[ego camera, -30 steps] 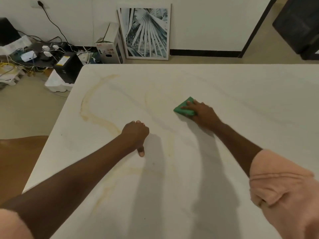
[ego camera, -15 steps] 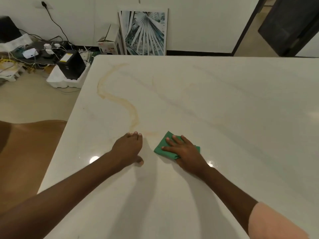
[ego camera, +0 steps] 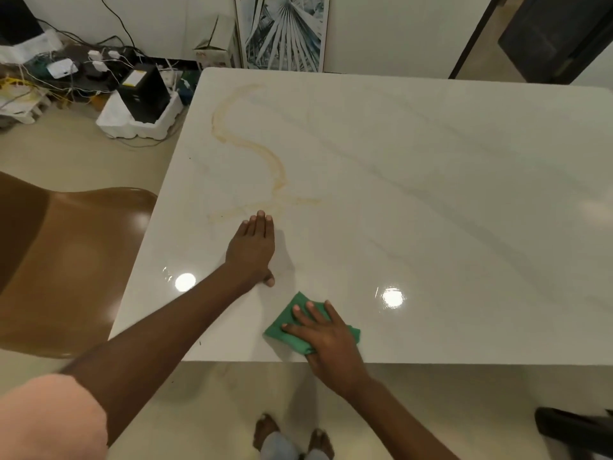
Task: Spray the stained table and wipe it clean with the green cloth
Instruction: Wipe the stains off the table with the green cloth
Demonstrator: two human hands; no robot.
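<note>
A white marble-look table (ego camera: 431, 194) fills the view. A curving yellow-brown stain (ego camera: 252, 151) runs down its left part and ends in a smear just beyond my left fingers. My left hand (ego camera: 253, 249) lies flat on the table, fingers together, holding nothing. Near the table's front edge lies the folded green cloth (ego camera: 285, 330), pressed to the surface under my right hand (ego camera: 326, 340) with its fingers spread on top. No spray bottle is in view.
A brown chair (ego camera: 73, 263) stands at the table's left side. Beyond it on the floor are a black box in white foam (ego camera: 142, 97), tangled cables and plugs (ego camera: 66, 68), and a framed leaf picture (ego camera: 282, 31) against the wall. My bare feet (ego camera: 292, 436) show below the edge.
My right hand has dragged the green cloth from the table's middle toward me, down to the front edge. My left hand has flattened out from a loose fist. The view has pulled back.
</note>
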